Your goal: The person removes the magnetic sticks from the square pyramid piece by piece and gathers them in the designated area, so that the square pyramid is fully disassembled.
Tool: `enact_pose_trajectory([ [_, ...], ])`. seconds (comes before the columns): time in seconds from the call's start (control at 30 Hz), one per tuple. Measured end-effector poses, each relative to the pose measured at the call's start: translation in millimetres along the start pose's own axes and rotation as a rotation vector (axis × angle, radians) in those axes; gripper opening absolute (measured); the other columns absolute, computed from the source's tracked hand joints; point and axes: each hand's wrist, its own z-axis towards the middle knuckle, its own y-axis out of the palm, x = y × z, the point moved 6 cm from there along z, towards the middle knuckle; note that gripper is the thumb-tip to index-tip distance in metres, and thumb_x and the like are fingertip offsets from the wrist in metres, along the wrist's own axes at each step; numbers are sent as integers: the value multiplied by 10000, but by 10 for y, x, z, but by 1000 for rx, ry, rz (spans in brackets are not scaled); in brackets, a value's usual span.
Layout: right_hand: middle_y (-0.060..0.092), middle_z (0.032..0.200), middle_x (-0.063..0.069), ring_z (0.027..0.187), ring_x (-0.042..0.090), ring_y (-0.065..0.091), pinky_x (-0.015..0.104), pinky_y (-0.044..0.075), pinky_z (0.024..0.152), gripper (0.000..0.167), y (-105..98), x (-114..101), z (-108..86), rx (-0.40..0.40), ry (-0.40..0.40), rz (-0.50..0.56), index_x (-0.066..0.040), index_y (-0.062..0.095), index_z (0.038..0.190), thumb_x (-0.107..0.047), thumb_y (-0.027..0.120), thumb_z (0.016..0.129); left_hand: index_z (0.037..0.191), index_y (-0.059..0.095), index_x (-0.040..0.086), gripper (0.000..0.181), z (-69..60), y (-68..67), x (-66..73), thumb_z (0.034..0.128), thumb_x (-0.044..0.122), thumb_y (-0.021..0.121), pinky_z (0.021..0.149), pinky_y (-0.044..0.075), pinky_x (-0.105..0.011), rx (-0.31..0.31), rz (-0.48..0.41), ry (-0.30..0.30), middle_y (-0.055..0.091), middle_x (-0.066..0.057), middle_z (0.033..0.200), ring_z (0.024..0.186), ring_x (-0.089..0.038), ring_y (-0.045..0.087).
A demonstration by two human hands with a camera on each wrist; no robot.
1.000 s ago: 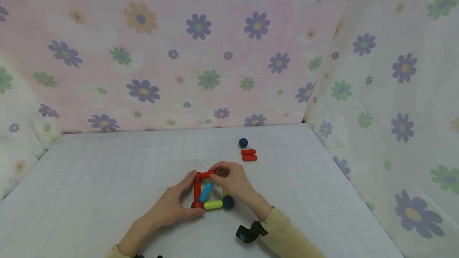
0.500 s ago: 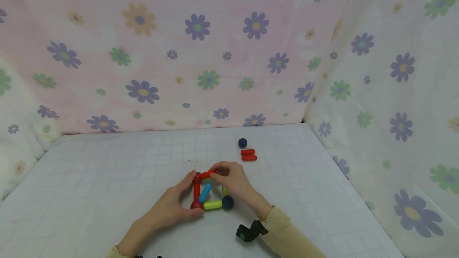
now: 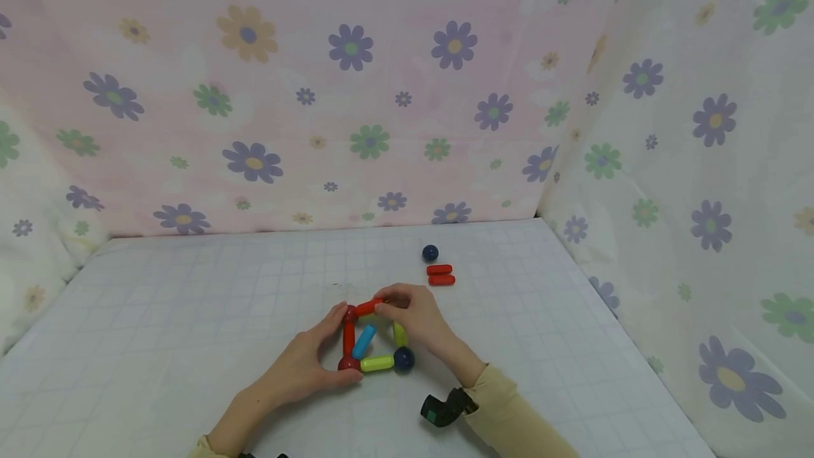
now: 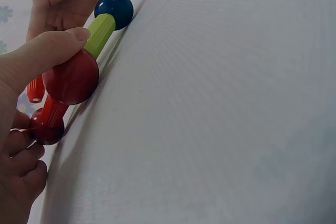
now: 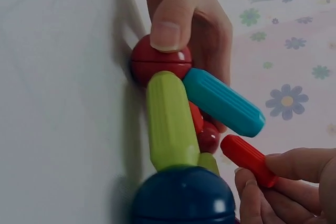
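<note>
On the table lies a frame of magnetic building rods and balls. A near red ball (image 3: pixel 349 365), a far red ball (image 3: pixel 350 314) and a dark blue ball (image 3: pixel 403 359) are joined by a red rod (image 3: pixel 348 339) and a yellow-green rod (image 3: pixel 378 363). A light blue rod (image 5: pixel 224 102) sticks up from the near red ball. My left hand (image 3: pixel 310 360) grips the frame, thumb on the near red ball, fingers at the far one. My right hand (image 3: pixel 416 316) pinches a loose-ended red rod (image 5: pixel 248 160) close to the far red ball; contact is unclear.
Behind the right hand lie a spare dark blue ball (image 3: pixel 430 253) and two red rods (image 3: pixel 441 275). Another yellow-green rod (image 3: pixel 399 335) runs back from the frame's blue ball. Flowered cloth (image 3: pixel 286 112) walls the white table (image 3: pixel 191 316) at the back and sides.
My right hand has shifted very slightly back and to the right, still pinching the red rod, and more of the yellow-green rod beneath it shows. The left hand stays in place.
</note>
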Motion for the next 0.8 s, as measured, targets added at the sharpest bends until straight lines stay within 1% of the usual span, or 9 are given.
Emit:
enact_pose_trajectory([
  [0.07, 742, 1043, 16, 887, 173, 685, 276, 562, 794, 192, -34, 7, 14, 11, 14, 20, -134, 735, 1111, -211, 704, 938, 1584, 295, 202, 1069, 4, -1, -2, 732, 563, 831, 1174, 313, -559, 1, 2, -8, 258, 55, 1648, 1522, -215, 249],
  [0.23, 749, 1031, 32, 869, 287, 705, 330, 590, 814, 202, -116, 13, 10, 29, 81, 150, -142, 729, 1116, -215, 718, 927, 1585, 294, 203, 1075, 2, 1, -12, 728, 568, 831, 1172, 313, -561, -5, 6, -23, 257, 57, 1648, 1522, -226, 251],
  [0.37, 752, 1030, 60, 892, 320, 711, 335, 589, 838, 217, -149, 14, -16, 22, 88, 202, -116, 727, 1120, -206, 724, 923, 1588, 285, 206, 1081, 0, 8, -21, 728, 574, 828, 1171, 310, -568, -11, 3, -27, 255, 58, 1649, 1522, -232, 252],
  [0.57, 756, 1045, 75, 932, 320, 723, 310, 577, 849, 259, -219, 24, -44, 10, 64, 239, -109, 730, 1124, -222, 763, 894, 1585, 294, 210, 1074, 10, 21, -34, 728, 582, 824, 1166, 311, -575, -10, 5, -27, 261, 50, 1648, 1521, -236, 253],
  [0.67, 757, 1054, 66, 952, 277, 726, 317, 568, 873, 272, -289, 40, -60, 26, 56, 241, -106, 734, 1124, -212, 780, 878, 1584, 297, 216, 1073, 13, 26, -37, 725, 576, 828, 1160, 323, -573, -12, 6, -29, 264, 54, 1647, 1520, -237, 257],
  [0.8, 746, 1082, 64, 990, 214, 706, 325, 561, 897, 301, -387, 68, -87, 55, 54, 235, -74, 725, 1148, -191, 781, 876, 1586, 294, 217, 1080, 14, 21, -35, 720, 573, 832, 1151, 339, -573, -11, 14, -33, 270, 62, 1645, 1516, -243, 271],
])
